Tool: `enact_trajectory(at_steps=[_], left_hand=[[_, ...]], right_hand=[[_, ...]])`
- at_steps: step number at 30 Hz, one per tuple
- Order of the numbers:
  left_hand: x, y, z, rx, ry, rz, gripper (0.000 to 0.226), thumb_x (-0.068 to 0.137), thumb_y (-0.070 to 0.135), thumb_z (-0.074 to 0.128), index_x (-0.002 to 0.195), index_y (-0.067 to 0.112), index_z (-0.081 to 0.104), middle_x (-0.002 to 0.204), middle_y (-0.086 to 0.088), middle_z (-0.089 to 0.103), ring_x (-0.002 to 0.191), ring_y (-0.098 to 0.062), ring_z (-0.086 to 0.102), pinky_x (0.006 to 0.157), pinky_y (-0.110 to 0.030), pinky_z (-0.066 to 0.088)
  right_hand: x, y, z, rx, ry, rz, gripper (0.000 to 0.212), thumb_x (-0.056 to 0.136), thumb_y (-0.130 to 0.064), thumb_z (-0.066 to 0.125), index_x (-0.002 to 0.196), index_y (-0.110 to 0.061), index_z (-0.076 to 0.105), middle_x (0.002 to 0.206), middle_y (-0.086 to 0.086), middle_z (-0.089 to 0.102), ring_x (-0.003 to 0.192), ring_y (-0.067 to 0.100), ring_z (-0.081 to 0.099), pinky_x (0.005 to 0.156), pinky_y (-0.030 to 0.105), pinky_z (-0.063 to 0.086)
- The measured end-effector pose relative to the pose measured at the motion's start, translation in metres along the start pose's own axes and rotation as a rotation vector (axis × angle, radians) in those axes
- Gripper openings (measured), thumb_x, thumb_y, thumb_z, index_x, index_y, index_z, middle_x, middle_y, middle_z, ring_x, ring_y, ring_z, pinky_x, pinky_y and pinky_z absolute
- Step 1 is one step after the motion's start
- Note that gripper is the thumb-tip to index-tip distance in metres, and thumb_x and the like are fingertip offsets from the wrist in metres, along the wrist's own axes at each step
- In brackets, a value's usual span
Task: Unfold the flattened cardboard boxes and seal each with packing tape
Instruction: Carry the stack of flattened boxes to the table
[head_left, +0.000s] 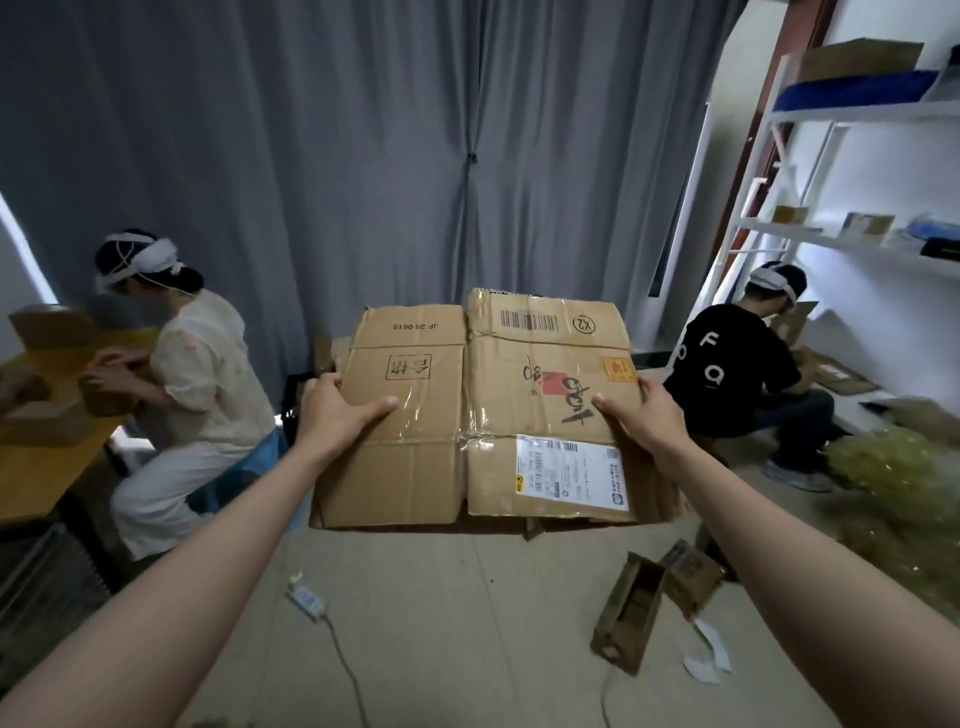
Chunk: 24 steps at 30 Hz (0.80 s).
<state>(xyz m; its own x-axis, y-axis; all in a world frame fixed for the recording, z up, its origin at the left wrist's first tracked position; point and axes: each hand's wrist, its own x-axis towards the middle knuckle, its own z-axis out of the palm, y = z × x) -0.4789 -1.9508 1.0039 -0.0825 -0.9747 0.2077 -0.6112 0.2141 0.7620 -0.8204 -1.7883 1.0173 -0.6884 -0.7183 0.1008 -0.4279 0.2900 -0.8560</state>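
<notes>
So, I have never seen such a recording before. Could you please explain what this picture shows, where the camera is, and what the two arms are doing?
There is no machine here. The only picture comes from a camera worn on a person's head, looking forward and down, so the two bare arms are that person's own. The left hand and the right hand each grip one side of a flattened cardboard box, lifted above the floor. It carries old clear tape and a white shipping label. On the floor lie a small opened carton and a white power strip. Two other people sit nearby, handling cardboard.
</notes>
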Motion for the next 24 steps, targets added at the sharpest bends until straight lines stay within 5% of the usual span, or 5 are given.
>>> enact_trajectory(at_steps=[6, 14, 21, 24], left_hand=[[0.135, -0.008, 0.049, -0.005, 0.023, -0.002, 0.096, 0.066, 0.057, 0.084, 0.139, 0.005, 0.049, 0.138, -0.013, 0.048, 0.125, -0.029, 0.050, 0.103, -0.042, 0.042], [0.299, -0.022, 0.075, 0.019, 0.082, -0.077, 0.106, 0.052, 0.077, 0.077, 0.133, 0.011, 0.055, 0.132, -0.007, 0.054, 0.117, -0.025, 0.055, 0.099, -0.045, 0.049], [0.422, -0.052, 0.088, 0.024, 0.127, -0.114, 0.105, 0.057, 0.071, 0.080, 0.137, 0.010, 0.050, 0.133, -0.008, 0.053, 0.116, -0.026, 0.056, 0.098, -0.049, 0.051], [0.481, -0.071, 0.102, 0.020, 0.134, -0.122, 0.101, 0.060, 0.068, 0.081, 0.137, 0.011, 0.050, 0.134, -0.008, 0.053, 0.117, -0.026, 0.056, 0.098, -0.048, 0.051]], right_hand=[[0.137, -0.009, 0.073, 0.032, -0.025, -0.027, 0.077, 0.084, -0.042, 0.076, 0.146, -0.016, 0.039, 0.136, 0.007, 0.057, 0.116, 0.025, 0.058, 0.086, 0.033, 0.045], [0.310, -0.059, 0.161, 0.032, -0.135, -0.039, 0.077, 0.083, -0.047, 0.076, 0.145, -0.018, 0.040, 0.137, 0.004, 0.056, 0.117, 0.025, 0.057, 0.094, 0.039, 0.048], [0.429, -0.091, 0.253, 0.039, -0.186, -0.060, 0.085, 0.072, -0.060, 0.077, 0.143, -0.028, 0.042, 0.132, -0.001, 0.061, 0.113, 0.023, 0.060, 0.101, 0.048, 0.049], [0.479, -0.102, 0.297, 0.048, -0.200, -0.063, 0.079, 0.077, -0.052, 0.078, 0.142, -0.023, 0.043, 0.132, 0.000, 0.060, 0.115, 0.023, 0.059, 0.100, 0.043, 0.049]])
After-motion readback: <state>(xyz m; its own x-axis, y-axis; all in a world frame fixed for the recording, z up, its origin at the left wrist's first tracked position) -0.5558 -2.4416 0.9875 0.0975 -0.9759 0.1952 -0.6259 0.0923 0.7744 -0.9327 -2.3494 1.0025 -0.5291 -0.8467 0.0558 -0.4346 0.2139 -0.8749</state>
